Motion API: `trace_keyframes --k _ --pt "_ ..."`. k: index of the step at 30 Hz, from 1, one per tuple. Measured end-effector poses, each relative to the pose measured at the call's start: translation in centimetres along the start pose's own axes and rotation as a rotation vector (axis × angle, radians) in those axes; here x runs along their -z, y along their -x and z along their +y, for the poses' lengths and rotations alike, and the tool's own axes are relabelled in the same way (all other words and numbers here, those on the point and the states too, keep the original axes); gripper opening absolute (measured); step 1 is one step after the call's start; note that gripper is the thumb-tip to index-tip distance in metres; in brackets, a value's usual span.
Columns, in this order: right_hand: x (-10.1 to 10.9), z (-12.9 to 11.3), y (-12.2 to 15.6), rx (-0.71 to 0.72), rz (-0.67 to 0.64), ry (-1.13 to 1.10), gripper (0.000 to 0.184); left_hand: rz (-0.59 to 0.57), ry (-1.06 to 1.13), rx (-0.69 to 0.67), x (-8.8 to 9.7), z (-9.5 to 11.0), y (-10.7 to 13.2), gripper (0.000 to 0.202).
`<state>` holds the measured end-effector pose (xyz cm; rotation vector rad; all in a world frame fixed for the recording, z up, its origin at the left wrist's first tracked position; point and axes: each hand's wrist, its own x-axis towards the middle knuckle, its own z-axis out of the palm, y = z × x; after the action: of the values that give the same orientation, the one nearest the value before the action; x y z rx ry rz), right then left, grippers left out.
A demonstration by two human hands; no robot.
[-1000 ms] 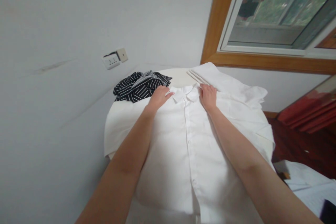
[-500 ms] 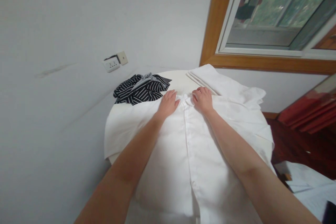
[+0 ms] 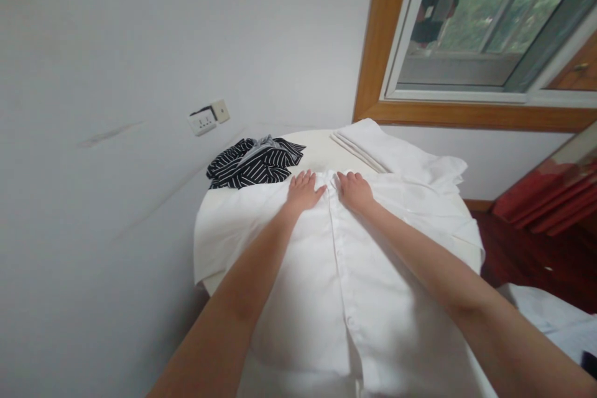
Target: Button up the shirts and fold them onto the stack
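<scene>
A white button-up shirt (image 3: 336,286) lies front-up over a round white table (image 3: 317,143), its button placket running toward me. My left hand (image 3: 304,191) rests flat on the shirt just left of the collar, fingers stretched out. My right hand (image 3: 354,190) presses on the cloth just right of the collar, fingers slightly bent, holding nothing that I can see. The two hands lie close together with the placket between them.
A crumpled black-and-white striped garment (image 3: 254,163) lies at the table's far left. Folded white cloth (image 3: 373,144) sits at the far right. A wall socket (image 3: 208,118) is on the white wall, a wood-framed window (image 3: 466,31) at upper right, and red fabric (image 3: 541,199) to the right.
Both hands have slid inward along the collar toward the placket and now lie close together. The view has shifted slightly.
</scene>
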<state>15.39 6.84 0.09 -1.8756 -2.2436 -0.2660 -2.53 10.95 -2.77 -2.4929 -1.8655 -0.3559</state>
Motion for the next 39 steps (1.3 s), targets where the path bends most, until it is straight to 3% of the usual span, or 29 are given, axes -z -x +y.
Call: trace_keyframes --k 3,6,9,11,15,19,25,29,33,36,39 --pt "0.2 -0.4 1.2 0.066 -0.058 -0.072 0.050 0.035 -0.011 -0.020 -0.2 -0.1 0.0 0.065" --pt "-0.4 -1.2 2.1 0.090 -0.113 -0.138 0.049 0.161 -0.029 -0.033 -0.3 0.0 0.2 0.057" --pt "-1.0 -1.6 2.5 0.084 -0.134 -0.159 0.054 0.282 -0.070 -0.030 0.6 0.0 0.6 0.049" --pt "-1.2 -1.6 2.6 0.088 -0.139 -0.163 0.056 0.288 -0.115 -0.034 1.7 -0.5 1.0 0.043" --pt "-1.1 -1.4 2.6 0.084 -0.153 -0.167 0.056 0.266 -0.211 0.008 4.7 -4.0 2.6 0.033" --pt "-1.1 -1.5 2.6 0.079 -0.143 -0.177 0.054 0.273 -0.319 0.181 7.0 -9.1 5.1 0.029" --pt "-1.1 -1.7 2.6 0.073 -0.135 -0.177 0.053 0.102 -0.384 0.235 7.9 -13.5 7.9 0.044" --pt "-1.2 -1.7 2.7 0.073 -0.129 -0.174 0.053 -0.060 -0.290 0.250 8.3 -16.1 8.2 0.054" --pt "-1.1 -1.6 2.6 0.073 -0.148 -0.164 0.053 -0.195 -0.155 0.272 9.2 -20.1 8.3 0.058" --pt "-0.9 -1.6 2.5 0.071 -0.180 -0.159 0.054 -0.291 -0.094 0.218 10.1 -22.9 9.0 0.055" --pt "-0.7 -1.6 2.4 0.065 -0.206 -0.165 0.054 -0.343 -0.071 0.155 11.4 -24.4 9.7 0.052"
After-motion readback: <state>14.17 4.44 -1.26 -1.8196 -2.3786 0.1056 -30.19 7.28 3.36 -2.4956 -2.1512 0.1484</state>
